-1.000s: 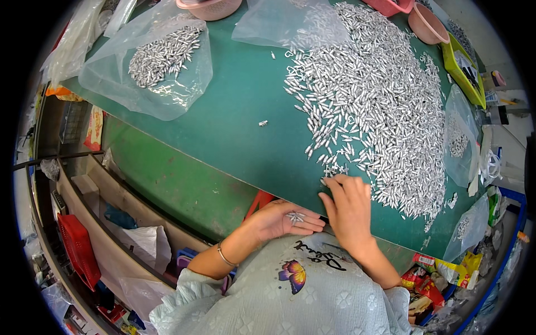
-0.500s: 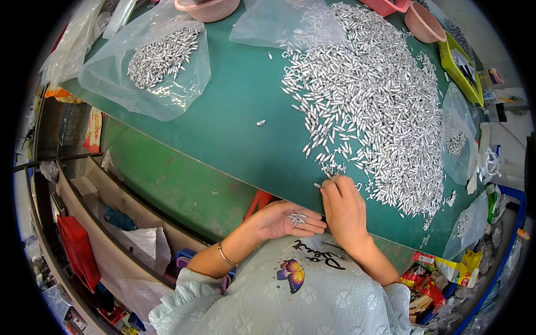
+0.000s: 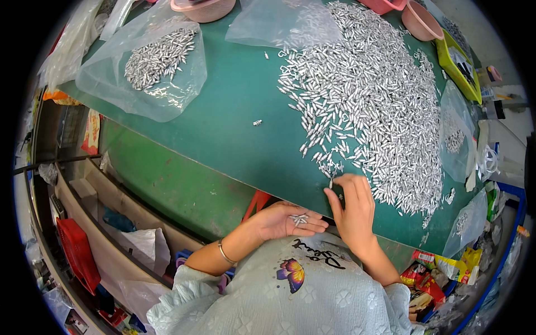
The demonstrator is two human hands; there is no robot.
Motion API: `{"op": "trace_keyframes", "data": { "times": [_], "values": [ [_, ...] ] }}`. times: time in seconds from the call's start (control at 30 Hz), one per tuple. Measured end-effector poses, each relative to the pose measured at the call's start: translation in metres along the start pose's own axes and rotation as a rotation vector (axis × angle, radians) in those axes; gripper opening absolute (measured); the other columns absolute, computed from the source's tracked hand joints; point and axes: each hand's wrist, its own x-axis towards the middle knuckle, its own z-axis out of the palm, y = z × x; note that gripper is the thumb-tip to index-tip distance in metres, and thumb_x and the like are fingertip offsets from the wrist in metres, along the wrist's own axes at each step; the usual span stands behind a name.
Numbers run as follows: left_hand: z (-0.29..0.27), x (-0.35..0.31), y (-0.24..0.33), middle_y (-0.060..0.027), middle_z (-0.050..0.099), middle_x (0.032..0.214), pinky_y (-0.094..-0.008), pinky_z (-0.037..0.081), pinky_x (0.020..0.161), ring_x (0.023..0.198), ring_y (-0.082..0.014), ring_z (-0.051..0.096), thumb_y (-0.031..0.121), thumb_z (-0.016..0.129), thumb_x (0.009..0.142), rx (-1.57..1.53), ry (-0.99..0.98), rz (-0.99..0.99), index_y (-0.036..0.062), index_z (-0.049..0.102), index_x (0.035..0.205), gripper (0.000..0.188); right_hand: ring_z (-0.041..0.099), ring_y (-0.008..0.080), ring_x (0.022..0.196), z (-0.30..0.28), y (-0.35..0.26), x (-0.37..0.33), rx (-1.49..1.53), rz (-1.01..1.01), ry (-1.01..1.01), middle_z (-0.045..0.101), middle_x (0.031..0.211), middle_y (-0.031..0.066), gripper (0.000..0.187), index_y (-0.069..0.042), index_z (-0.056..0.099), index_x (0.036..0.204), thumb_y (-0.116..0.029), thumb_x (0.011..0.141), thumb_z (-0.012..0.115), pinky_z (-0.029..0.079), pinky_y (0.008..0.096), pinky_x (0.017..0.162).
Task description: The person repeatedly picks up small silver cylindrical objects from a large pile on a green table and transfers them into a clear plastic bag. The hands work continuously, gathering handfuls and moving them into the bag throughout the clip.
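Note:
Palm up at the table's near edge, my left hand [image 3: 272,221] bears several small silver bullet-shaped parts [image 3: 298,219], its fingers stretched out flat. My right hand [image 3: 357,215] is just to its right over the table, thumb and fingers apart. One silver part [image 3: 330,183] stands out beside its fingertips; whether they touch it I cannot tell. Beyond that hand a large heap of the same parts [image 3: 379,111] spreads over the green table [image 3: 234,84]. A few small branched silver pieces lie at the heap's near edge.
A clear plastic bag [image 3: 184,100] with more parts lies at the far left. Pink bowls [image 3: 421,22] and a yellow-green tray [image 3: 459,67] line the far side. A lone silver piece [image 3: 257,123] lies mid-table. Shelving [image 3: 134,206] stands at left, a blue-rimmed bin [image 3: 505,262] at right.
My right hand's fingers have spread from a pinch, and the hand has shifted slightly to the right. The left hand still bears its parts, nearly in place.

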Motion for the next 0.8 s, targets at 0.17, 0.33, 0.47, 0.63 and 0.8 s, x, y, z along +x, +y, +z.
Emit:
{"op": "trace_keyframes", "data": {
  "times": [0.17,0.33,0.47,0.63,0.8],
  "values": [
    [0.006,-0.001,0.0,-0.0307,0.056,0.125,-0.0433,0.05,0.097,0.114,-0.0389,0.06,0.019,0.041,0.101,0.014,0.057,0.05,-0.0118,0.049,0.127,0.041,0.055,0.0303,0.086,0.003,0.0,-0.004,0.014,0.007,-0.041,0.057,0.093,0.0126,0.019,-0.001,0.059,0.094,-0.002,0.077,0.069,0.043,0.0399,0.074],
    [0.009,-0.002,0.0,-0.0298,0.059,0.12,-0.0435,0.053,0.094,0.11,-0.0382,0.062,0.02,0.042,0.101,-0.076,0.192,0.063,-0.0124,0.051,0.123,0.04,0.055,0.0284,0.085,-0.004,-0.007,-0.009,0.199,-0.132,-0.18,0.058,0.094,0.0116,0.019,-0.001,0.062,0.095,-0.003,0.077,0.069,0.042,0.0374,0.072],
    [0.0,0.0,-0.002,-0.0288,0.061,0.117,-0.0441,0.053,0.092,0.108,-0.0378,0.063,0.019,0.042,0.101,-0.095,0.06,0.049,-0.0126,0.052,0.121,0.039,0.054,0.0276,0.084,-0.003,-0.002,-0.002,0.215,-0.116,-0.049,0.057,0.096,0.0107,0.023,-0.001,0.063,0.098,-0.005,0.076,0.07,0.041,0.0358,0.071],
    [0.005,0.0,0.0,-0.0298,0.06,0.118,-0.045,0.052,0.095,0.11,-0.039,0.062,0.018,0.043,0.1,-0.042,0.073,0.051,-0.0135,0.051,0.121,0.039,0.052,0.0274,0.085,0.005,0.005,-0.006,0.169,-0.13,-0.151,0.055,0.098,0.01,0.024,-0.001,0.063,0.097,-0.006,0.075,0.069,0.041,0.0361,0.072],
    [0.006,0.001,-0.001,-0.032,0.055,0.124,-0.0504,0.047,0.1,0.113,-0.0424,0.058,0.014,0.04,0.099,-0.118,0.09,0.033,-0.0139,0.047,0.125,0.038,0.052,0.0267,0.086,0.004,0.005,-0.01,0.151,-0.175,-0.2,0.056,0.096,0.0087,0.022,-0.002,0.062,0.095,-0.008,0.074,0.065,0.041,0.0363,0.072]
  ]
}}
